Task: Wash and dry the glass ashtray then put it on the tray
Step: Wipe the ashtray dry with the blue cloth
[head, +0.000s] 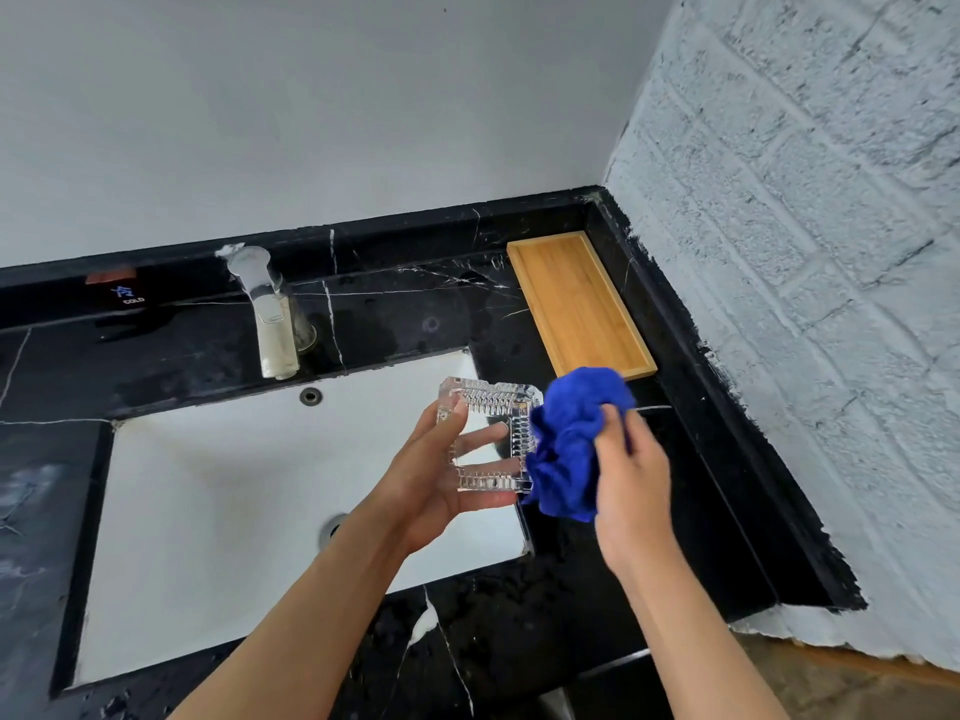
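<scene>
The square cut-glass ashtray (493, 407) is held above the right end of the white sink (218, 491), tipped up on edge. My left hand (436, 475) grips it from the left, with the thumb on its near rim and the fingers behind the glass. My right hand (631, 470) clutches a bunched blue cloth (566, 439), pressed against the ashtray's right side. The wooden tray (576, 298) lies bare on the black counter, behind the cloth toward the wall corner.
A chrome faucet (270, 324) stands behind the sink, with no water running that I can see. The black marble counter (519, 615) surrounds the sink. A white brick wall (805, 252) closes the right side, and a plain wall runs along the back.
</scene>
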